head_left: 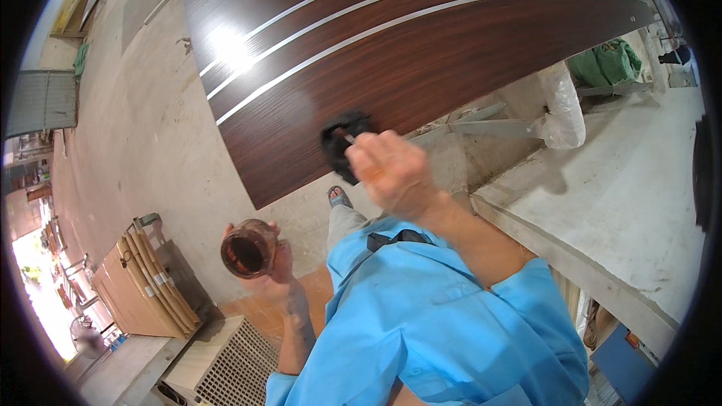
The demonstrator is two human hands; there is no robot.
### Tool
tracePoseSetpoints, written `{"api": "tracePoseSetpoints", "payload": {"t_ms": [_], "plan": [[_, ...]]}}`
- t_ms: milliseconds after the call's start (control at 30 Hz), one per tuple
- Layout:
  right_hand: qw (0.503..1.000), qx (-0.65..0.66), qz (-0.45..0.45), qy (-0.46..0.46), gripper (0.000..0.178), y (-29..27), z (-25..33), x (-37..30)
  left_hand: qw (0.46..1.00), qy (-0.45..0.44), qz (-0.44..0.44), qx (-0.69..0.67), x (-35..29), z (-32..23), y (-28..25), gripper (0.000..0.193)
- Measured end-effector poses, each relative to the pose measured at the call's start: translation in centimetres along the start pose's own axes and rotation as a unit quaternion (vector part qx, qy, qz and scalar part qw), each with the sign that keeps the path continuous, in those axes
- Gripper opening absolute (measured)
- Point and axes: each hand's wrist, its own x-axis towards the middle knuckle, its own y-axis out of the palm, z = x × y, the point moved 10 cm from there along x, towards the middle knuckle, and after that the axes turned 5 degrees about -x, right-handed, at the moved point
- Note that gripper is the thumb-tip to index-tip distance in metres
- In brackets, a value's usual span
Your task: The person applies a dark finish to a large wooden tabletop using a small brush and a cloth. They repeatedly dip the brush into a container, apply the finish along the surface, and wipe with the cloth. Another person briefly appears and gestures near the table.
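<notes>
My left hand (pixel 282 263) is wrapped round a clear jar (pixel 263 229), its mouth tilted toward me and its inside coated dark reddish brown. My right hand (pixel 395 173) is closed on a thin tool with a pale shaft (pixel 344 135); a bit of orange shows between the fingers, and blur hides its exact kind. Just beyond the fingers a crumpled black cloth-like thing (pixel 342 158) overlaps the near edge of a dark brown wood-grain panel (pixel 421 53). Silver strips run along the panel's glossy face.
To the right stands a pale ledge (pixel 602 188), with a plastic-wrapped roll (pixel 564 109) and a green bag (pixel 609 64) at its far end. Flat cardboard (pixel 143 286) leans at the lower left, near a perforated cream box (pixel 233 361). My sandalled foot (pixel 338 195) is below the panel.
</notes>
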Motion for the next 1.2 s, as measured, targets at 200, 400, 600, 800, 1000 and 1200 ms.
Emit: {"api": "tracePoseSetpoints", "payload": {"t_ms": [200, 400, 600, 800, 1000, 1200], "plan": [[0.996, 0.062, 0.006, -0.065, 0.017, 6.4, 12.2, 1.9, 0.993, 0.054, -0.095, 0.039, 0.9, -3.6, -9.3, 0.053], [0.960, 0.267, 0.035, -0.080, 0.012, 10.9, 21.4, 1.9, 0.992, 0.066, -0.102, 0.042, 2.4, -5.8, -14.9, 0.041], [0.860, 0.494, 0.061, 0.108, 0.025, 9.7, 23.5, -0.3, 0.994, 0.051, -0.056, 0.072, 2.8, -5.6, -15.5, 0.033], [0.837, 0.525, 0.068, 0.140, 0.026, 7.3, 23.3, -0.6, 0.994, 0.030, -0.108, -0.016, 2.2, -3.2, -16.3, 0.028], [0.861, 0.459, 0.028, 0.218, 0.027, 2.8, 17.3, -2.6, 0.994, 0.048, -0.032, 0.092, 2.7, -1.9, -14.0, 0.046], [0.937, 0.311, -0.019, 0.160, 0.025, -2.3, 16.4, -1.5, 0.992, 0.009, 0.100, 0.078, 2.2, -0.3, -10.3, 0.089]]}}
